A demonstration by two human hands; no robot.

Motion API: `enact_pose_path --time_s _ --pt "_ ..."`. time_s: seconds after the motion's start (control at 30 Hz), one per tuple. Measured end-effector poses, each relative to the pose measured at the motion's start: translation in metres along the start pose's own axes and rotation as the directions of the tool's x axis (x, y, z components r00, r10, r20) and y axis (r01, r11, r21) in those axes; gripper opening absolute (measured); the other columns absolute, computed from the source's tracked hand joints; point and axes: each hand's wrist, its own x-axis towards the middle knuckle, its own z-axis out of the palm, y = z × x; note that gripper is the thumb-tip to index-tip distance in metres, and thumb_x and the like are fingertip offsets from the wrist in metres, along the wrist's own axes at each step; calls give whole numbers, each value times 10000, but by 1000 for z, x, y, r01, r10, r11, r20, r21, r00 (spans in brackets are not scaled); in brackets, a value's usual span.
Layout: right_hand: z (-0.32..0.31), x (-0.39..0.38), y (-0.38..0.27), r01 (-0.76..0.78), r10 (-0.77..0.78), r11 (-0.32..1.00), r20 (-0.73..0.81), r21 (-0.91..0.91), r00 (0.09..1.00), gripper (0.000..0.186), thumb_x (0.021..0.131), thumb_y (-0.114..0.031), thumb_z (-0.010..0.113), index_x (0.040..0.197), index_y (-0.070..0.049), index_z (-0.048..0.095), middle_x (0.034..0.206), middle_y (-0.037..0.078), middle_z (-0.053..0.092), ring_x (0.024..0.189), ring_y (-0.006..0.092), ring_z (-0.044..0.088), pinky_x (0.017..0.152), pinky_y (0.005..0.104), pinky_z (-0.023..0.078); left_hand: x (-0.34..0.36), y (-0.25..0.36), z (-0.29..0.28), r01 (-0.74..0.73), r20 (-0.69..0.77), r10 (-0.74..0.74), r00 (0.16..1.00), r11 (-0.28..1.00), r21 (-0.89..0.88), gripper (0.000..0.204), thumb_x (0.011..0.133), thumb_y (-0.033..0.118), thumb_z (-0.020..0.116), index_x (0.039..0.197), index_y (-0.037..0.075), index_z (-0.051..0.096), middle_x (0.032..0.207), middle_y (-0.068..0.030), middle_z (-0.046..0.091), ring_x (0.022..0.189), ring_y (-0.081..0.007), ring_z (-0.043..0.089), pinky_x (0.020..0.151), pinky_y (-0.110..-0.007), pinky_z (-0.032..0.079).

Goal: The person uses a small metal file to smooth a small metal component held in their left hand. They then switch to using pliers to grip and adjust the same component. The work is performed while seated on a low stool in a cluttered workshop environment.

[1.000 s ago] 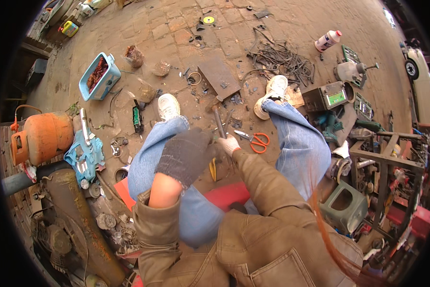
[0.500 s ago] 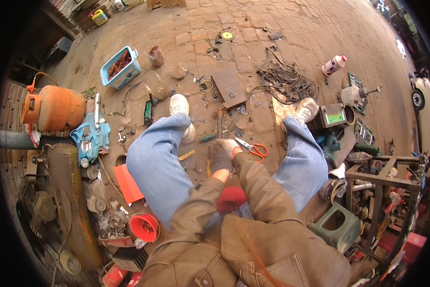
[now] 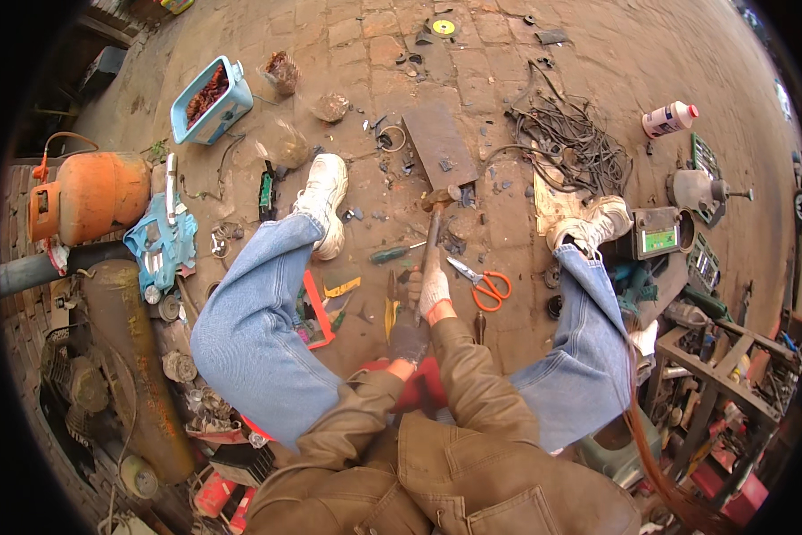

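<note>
My right hand (image 3: 434, 290), in a pale glove, wraps around the wooden handle of a hammer (image 3: 433, 239). The hammer's head points away from me, close to the near edge of a flat metal plate (image 3: 436, 143). Just below and left of that hand, my left hand (image 3: 410, 339) wears a dark glove; its fingers are blurred and mostly hidden near the handle's lower end. Yellow-handled pliers (image 3: 391, 308) lie left of it. A screwdriver with a green handle (image 3: 390, 255) rests left of the hammer, and orange-handled scissors (image 3: 483, 283) lie to its right.
Tangled cable (image 3: 575, 147) lies far right, beside a white bottle (image 3: 670, 119). A blue bucket (image 3: 213, 102) and an orange gas cylinder (image 3: 93, 196) stand left. An open red box (image 3: 319, 308) lies by my left leg. A metal frame (image 3: 717, 366) stands at right.
The hammer has been raised and moved slightly right, its head now nearer the plate. My hands have separated a little, the left lower. My legs have spread wider, and the view has shifted.
</note>
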Motion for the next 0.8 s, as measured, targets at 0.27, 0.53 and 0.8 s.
enact_pose_path --time_s 0.27,0.53,0.8 --pt "-5 19 -42 830 -945 284 6 -481 327 500 1036 -517 447 759 -106 510 527 -8 366 412 119 322 405 282 227 52 23 49 -362 -179 317 931 862 -356 182 850 134 627 1019 69 652 886 -253 668 868 -467 637 708 -487 521" --pt "5 68 -35 430 -802 373 -53 -822 595 579 1034 -476 427 913 31 678 808 236 680 755 363 641 723 453 488 80 -47 145 -37 200 64 978 990 -133 190 899 206 597 985 48 658 929 -236 689 890 -409 677 720 -472 531" --pt "-4 8 -54 831 -832 549 39 -90 554 569 983 -625 491 761 -101 512 539 -36 323 383 93 230 358 270 147 70 45 59 -228 -57 228 972 856 -464 192 854 246 664 1012 138 648 870 -187 679 846 -411 662 686 -477 521"
